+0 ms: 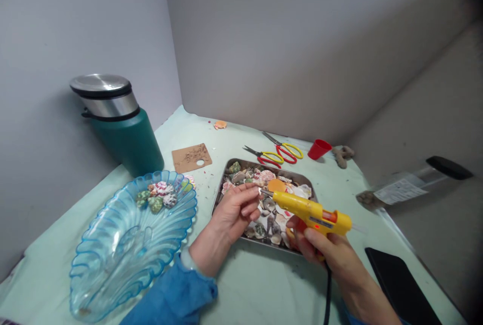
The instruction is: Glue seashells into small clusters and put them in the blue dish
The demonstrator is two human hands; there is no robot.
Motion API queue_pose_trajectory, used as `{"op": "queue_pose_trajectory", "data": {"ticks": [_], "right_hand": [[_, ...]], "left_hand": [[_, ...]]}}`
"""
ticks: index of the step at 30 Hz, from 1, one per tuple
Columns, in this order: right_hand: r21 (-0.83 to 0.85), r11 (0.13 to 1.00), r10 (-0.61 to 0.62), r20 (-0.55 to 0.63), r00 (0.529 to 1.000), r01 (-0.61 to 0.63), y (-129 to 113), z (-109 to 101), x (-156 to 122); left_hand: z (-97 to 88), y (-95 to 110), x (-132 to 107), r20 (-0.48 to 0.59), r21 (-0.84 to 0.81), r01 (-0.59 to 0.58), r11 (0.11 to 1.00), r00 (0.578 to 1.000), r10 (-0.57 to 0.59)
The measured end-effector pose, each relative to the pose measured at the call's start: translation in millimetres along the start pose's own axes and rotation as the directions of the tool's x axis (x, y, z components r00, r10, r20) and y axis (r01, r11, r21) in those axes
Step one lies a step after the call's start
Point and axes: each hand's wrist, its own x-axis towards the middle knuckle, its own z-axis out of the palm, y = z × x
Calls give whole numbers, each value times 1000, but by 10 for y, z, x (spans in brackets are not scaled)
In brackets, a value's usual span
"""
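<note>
Glue gun point(311, 213), yellow, sits gripped in the right hand point(324, 249) over the metal tray point(302, 179) of shells, nozzle touching a small shell point(257, 190) pinched in the left hand point(234, 210) fingertips above that tray's middle.

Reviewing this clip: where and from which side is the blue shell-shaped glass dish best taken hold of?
Probably the blue dish at its scalloped near rim, gripped from the person's left side. The rim flares outward, giving fingers an edge, and the glued shells sit at the far end, away from that grip.
</note>
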Motion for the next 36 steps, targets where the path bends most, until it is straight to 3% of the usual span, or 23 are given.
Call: {"op": "queue_pose_trajectory", "data": {"ticks": [31, 36], "right_hand": [[-20, 1000, 12, 23, 1000, -12, -18, -4, -6], [-2, 1000, 1, -38, 999, -1, -21, 26, 0]], "left_hand": [[-7, 0, -4, 12, -2, -2, 1000, 1000, 2], [-3, -1, -5, 16, 0, 27, 1000, 1000, -27]]}}
